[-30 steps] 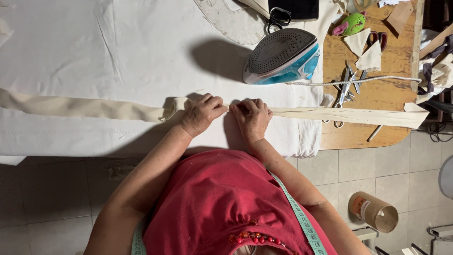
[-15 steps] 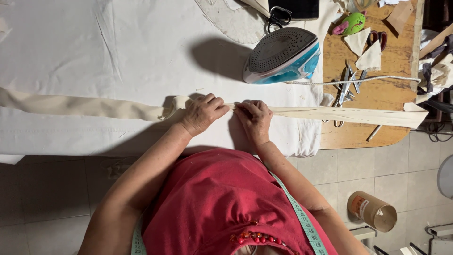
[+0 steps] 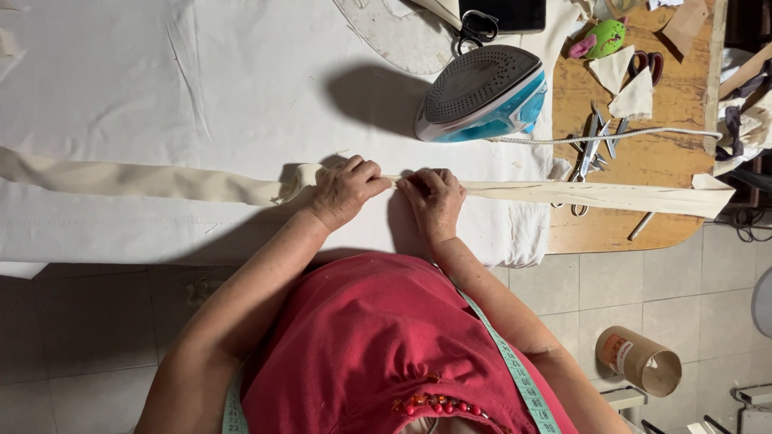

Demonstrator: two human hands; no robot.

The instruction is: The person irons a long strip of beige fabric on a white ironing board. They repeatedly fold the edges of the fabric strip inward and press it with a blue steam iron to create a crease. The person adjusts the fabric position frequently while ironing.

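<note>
Both the left hand (image 3: 344, 191) and the right hand (image 3: 434, 201) pinch the long cream fabric strip (image 3: 161, 183) near the table's front edge; it seems soft, light, best held at its folded edges.

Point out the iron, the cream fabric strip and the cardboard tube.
iron (image 3: 482, 88), head view, on its soleplate.
cream fabric strip (image 3: 595, 195), head view, on the flat stretch right of the hands.
cardboard tube (image 3: 631, 356), head view, on its side wall.

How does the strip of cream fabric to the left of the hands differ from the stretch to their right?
The left stretch is wider, looser and rumpled, lying on the white cloth. The right stretch is narrow, flat and sharply folded, reaching across the wooden board. Both are one cream strip, pinched between the left hand and right hand.
</note>
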